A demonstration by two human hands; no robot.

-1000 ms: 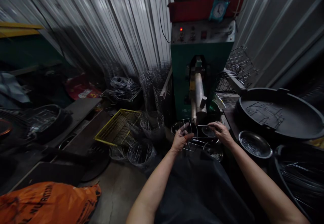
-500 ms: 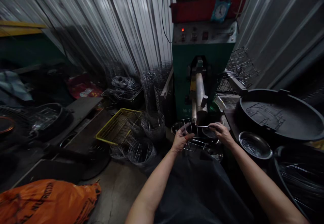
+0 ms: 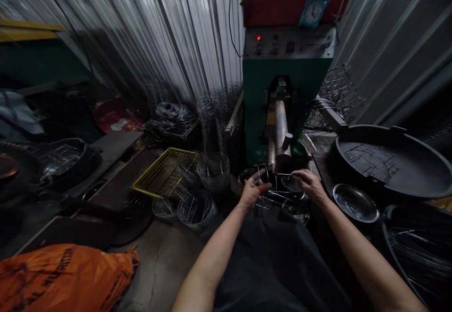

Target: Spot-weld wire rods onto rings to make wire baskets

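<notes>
My left hand (image 3: 252, 192) is closed on a small frame of bent metal wire (image 3: 276, 181), holding it just below the welding machine's electrodes. Between the fingers of my right hand (image 3: 310, 185), a short straight metal wire (image 3: 283, 174) is pinched. Its far end points left to the tip under the thick metal arm (image 3: 281, 124) of the green spot welder (image 3: 256, 100). Whether the wire touches the frame is too dark to tell. Below the hands stands a small metal bowl (image 3: 300, 215), partly hidden.
Left of me are several round wire baskets (image 3: 197, 208) and a yellow wire crate (image 3: 148, 190). At right stand a large black pan (image 3: 384, 187) with wire pieces, a steel bowl (image 3: 369, 215) and a dark tub (image 3: 384, 227) of wires. An orange sack (image 3: 88, 279) lies front left.
The view has shifted slightly. Both hands keep nearly the same place at the electrodes, still holding the wire frame and the straight wire.
</notes>
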